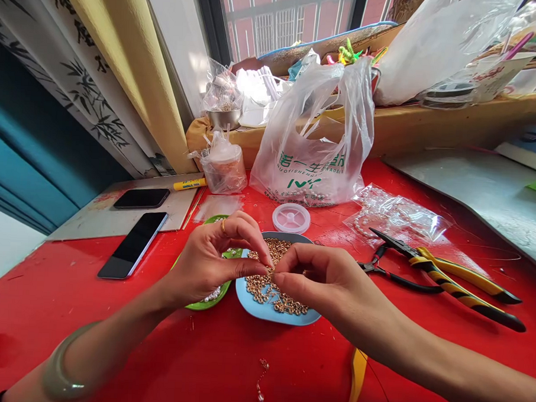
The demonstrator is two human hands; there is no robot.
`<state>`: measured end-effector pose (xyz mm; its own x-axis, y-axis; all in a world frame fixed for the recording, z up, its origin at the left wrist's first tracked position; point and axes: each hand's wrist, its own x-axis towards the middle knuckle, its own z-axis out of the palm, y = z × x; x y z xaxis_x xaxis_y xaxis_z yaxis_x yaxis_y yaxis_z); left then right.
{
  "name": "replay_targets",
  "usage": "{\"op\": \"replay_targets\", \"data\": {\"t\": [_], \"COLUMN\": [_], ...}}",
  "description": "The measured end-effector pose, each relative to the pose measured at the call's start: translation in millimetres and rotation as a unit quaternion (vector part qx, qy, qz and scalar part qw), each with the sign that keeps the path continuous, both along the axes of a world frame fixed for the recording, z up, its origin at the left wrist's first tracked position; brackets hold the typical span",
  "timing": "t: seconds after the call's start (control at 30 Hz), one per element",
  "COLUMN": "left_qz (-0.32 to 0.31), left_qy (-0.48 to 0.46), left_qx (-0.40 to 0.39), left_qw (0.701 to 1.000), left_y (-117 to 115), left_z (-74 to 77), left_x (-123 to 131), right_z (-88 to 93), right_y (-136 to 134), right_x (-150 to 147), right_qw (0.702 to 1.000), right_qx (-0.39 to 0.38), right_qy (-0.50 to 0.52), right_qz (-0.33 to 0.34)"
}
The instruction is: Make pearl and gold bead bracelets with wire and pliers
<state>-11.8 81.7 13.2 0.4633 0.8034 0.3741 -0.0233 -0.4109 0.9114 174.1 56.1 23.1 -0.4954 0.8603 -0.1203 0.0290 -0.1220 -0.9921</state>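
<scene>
Above a light blue tray (254,307) of gold beads (285,302), my two hands meet with their fingertips close together. My left hand (223,255), with a ring on one finger, is closed in a pinch of thumb and forefinger. Pinched the same way, my right hand (318,274) comes in from the other side. Whatever sits between the fingertips is too small and covered to make out. Partly behind my left hand is a green dish (201,306) with white beads (213,294). A short beaded chain (260,387) lies on the red table near the front edge.
Pliers with yellow and black handles (460,283) and smaller black-handled cutters (402,281) lie at right. Two phones (133,245) are at left. Behind the tray stand a clear spool (291,218), a plastic carrier bag (314,150) and bagged bead strands (392,215). A yellow handle (357,377) lies in front.
</scene>
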Motion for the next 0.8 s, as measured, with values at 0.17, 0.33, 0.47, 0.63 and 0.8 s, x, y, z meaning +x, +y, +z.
{"op": "replay_targets", "data": {"t": [0.17,0.33,0.47,0.63,0.8], "left_qz": [0.006,0.044,0.098,0.073,0.015], "left_qy": [-0.003,-0.004,0.127,0.382,0.476], "left_qx": [-0.019,-0.048,-0.041,0.122,0.175], "left_qw": [1.000,0.998,0.986,0.913,0.862], "left_y": [0,4,11,13,9], "left_z": [0.8,2.3,-3.5,-16.6,-18.6], "left_x": [1,-1,-4,-3,0], "right_z": [-5.4,-6.1,-2.3,-1.2,-2.8], "right_y": [2,5,7,9,11], "right_x": [1,0,0,2,2], "right_qw": [1.000,0.998,0.997,0.993,0.991], "right_qx": [0.015,0.051,0.040,0.039,0.054], "right_qy": [0.009,-0.010,-0.009,0.034,0.059], "right_qz": [0.008,-0.027,-0.066,-0.102,-0.111]}}
